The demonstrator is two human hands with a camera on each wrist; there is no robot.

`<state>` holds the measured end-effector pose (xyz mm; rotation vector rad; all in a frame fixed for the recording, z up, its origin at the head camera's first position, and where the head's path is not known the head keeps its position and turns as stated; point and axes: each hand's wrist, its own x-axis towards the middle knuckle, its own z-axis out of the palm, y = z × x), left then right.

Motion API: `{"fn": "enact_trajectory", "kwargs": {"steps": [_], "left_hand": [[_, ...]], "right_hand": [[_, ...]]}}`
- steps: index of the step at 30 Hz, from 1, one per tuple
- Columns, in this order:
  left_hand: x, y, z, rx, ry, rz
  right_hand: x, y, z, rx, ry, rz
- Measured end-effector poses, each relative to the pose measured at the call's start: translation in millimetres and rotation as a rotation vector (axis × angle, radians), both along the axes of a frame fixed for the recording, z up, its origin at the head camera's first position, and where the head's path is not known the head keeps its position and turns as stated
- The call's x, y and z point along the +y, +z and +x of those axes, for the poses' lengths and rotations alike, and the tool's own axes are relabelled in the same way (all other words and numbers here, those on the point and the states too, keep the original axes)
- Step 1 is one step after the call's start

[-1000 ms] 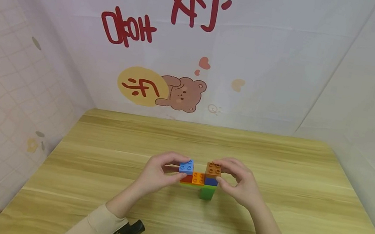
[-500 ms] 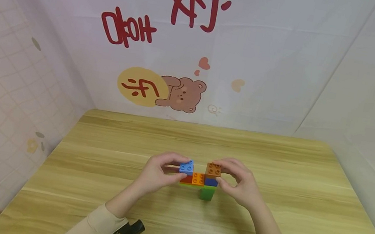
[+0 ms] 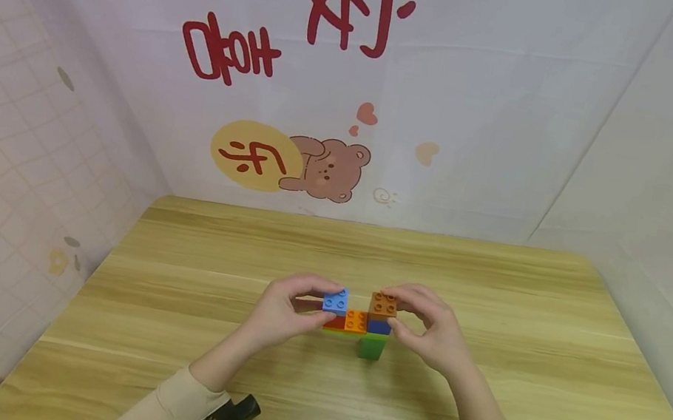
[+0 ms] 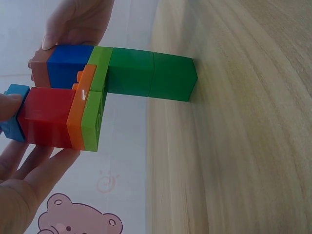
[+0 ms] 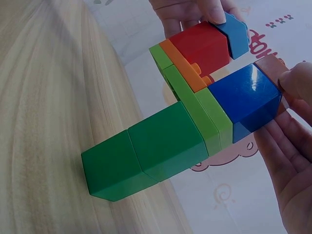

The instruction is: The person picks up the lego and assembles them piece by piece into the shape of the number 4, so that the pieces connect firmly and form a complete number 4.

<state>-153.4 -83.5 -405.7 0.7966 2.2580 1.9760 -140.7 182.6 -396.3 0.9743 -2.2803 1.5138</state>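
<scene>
In the head view, my left hand [image 3: 285, 310] pinches a light blue brick [image 3: 335, 301] above a red brick [image 4: 46, 117]. The left wrist view has my thumb on the light blue brick and fingertips beneath the red one. The light blue brick sits slightly askew on the red. My right hand [image 3: 436, 333] grips a brown brick [image 3: 383, 306] on top of a dark blue brick [image 5: 246, 102]. An orange brick [image 3: 356, 321] lies under the red brick, over light green bricks [image 5: 195, 105]. Two stacked dark green bricks [image 5: 146, 151] support the right end; the left end overhangs the table.
The wooden table [image 3: 204, 232] spreads around the structure. A white printed cloth [image 3: 497, 103] stands behind it and at both sides. Black curved pieces [image 3: 236, 412] sit at both wrists beside the beige sleeves.
The light blue brick has shifted very slightly to the right in my left hand. My right hand and the rest of the structure stay in place.
</scene>
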Motion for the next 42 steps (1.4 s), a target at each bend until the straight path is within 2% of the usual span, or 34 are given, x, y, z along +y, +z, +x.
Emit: {"fn": "enact_trajectory", "kwargs": {"steps": [13, 19, 29, 35, 42], "left_hand": [[-0.9, 1.2, -2.2, -0.054, 0.016, -0.006], [-1.4, 0.5, -2.7, -0.051, 0.008, -0.008], [-0.2, -12.4, -1.2, 0.075, -0.001, -0.06], [1.9, -16.8, -0.1, 0.092, 0.016, -0.028], [3.7, -17.9, -0.7, 0.163, 0.041, -0.005]], "right_hand": [[0, 0.7, -1.0, -0.009, 0.002, 0.001], [0, 0.7, -0.8, -0.004, -0.001, 0.002], [1, -1.7, -1.7, -0.004, 0.006, -0.006], [1, -2.8, -2.4, -0.001, 0.013, -0.015], [1, -3.1, -2.8, -0.005, 0.009, -0.013]]}}
